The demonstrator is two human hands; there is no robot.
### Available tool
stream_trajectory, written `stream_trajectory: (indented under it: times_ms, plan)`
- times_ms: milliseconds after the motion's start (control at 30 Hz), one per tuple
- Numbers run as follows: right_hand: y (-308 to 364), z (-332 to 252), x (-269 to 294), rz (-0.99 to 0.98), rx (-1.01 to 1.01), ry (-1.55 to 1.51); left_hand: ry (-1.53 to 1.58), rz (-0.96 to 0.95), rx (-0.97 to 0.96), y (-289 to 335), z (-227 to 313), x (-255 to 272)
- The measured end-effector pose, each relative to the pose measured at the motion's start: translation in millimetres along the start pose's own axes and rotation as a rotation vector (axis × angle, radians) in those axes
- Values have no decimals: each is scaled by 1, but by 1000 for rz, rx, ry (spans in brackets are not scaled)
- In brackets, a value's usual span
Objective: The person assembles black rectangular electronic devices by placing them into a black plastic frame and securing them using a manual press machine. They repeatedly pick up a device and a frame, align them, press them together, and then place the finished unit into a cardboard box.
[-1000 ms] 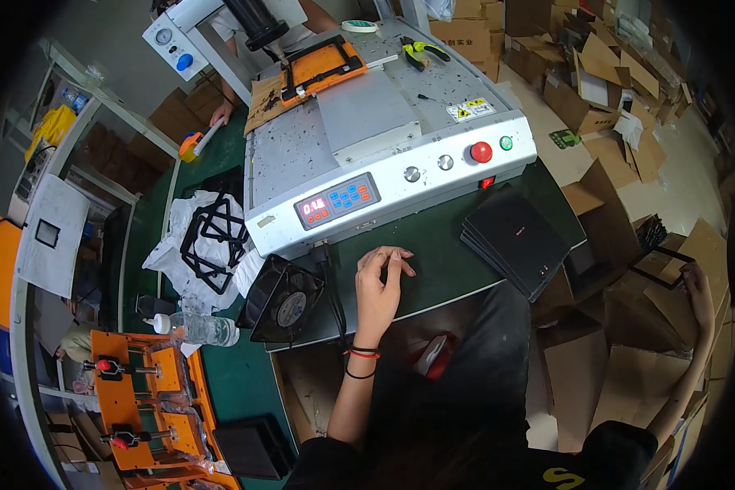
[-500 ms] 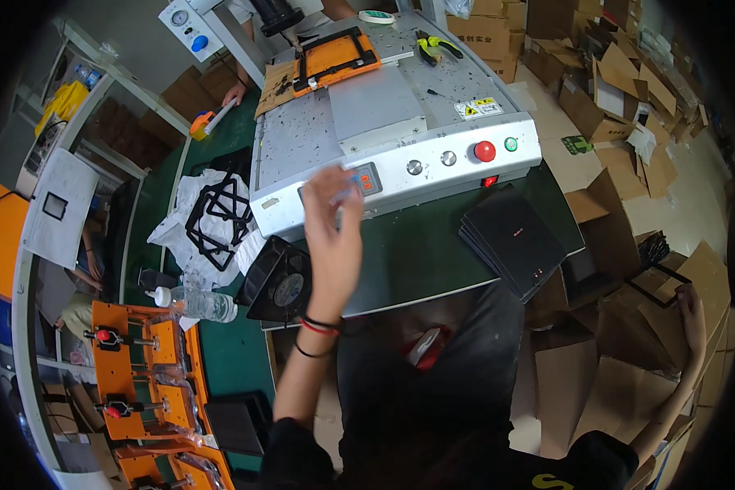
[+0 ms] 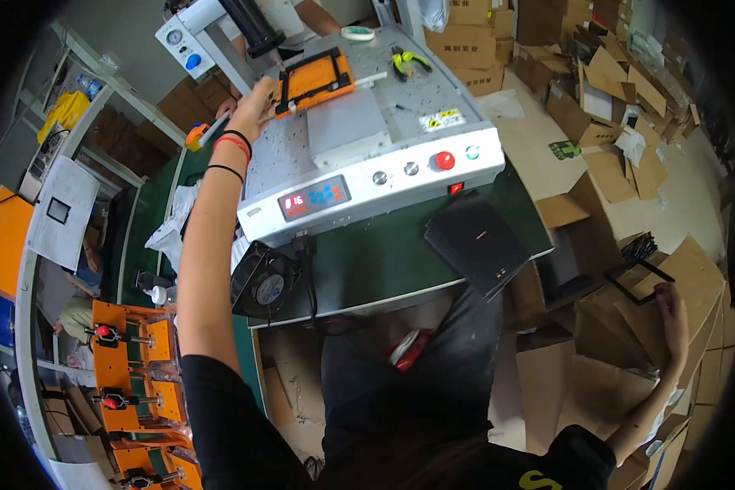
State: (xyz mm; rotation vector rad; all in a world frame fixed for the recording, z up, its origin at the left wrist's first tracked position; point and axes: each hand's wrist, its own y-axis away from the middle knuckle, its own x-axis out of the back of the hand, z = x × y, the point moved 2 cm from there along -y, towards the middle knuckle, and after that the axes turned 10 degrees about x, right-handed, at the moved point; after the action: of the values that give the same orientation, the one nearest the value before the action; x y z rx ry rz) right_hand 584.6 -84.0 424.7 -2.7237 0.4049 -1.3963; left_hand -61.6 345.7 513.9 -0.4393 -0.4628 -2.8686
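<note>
My left hand (image 3: 257, 106) reaches to the left edge of an orange fixture plate (image 3: 316, 80) with black bars, on the white bench machine (image 3: 261, 167). It touches or nearly touches that edge; its fingers are partly hidden, so I cannot tell whether they grip. Far off to the right, my right hand (image 3: 672, 314) is closed on a thin black rectangular frame (image 3: 629, 291), held above cardboard boxes. Under the machine's nozzle (image 3: 278, 60) lies the plate's far left corner. A grey block (image 3: 347, 135) stands in front of the plate.
Black flat panels (image 3: 478, 241) are stacked on the green table (image 3: 367, 273), left of an open carton (image 3: 576, 269). A black fan (image 3: 265, 282) sits by the machine's front left. Yellow-black pliers (image 3: 408, 64) lie on the machine. Orange clamp fixtures (image 3: 126, 367) stand at left.
My left hand has moved from before the control panel up to the orange plate's left edge. The panel's red display now shows. My right hand keeps the black frame; the whole view has shifted slightly.
</note>
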Motion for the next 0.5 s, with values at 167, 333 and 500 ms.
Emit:
stream_trajectory:
  times_ms: [167, 333, 500]
  plan:
    - [-4, -21, 0, 2, 5, 10, -489, 125, -328, -67, 11, -17]
    - [-9, -14, -5, 9, 8, -11, -760, 300, -296, -108, 8, -14]
    - [3, -17, 2, 12, -73, 16, -941, 275, -158, -76, 30, -63]
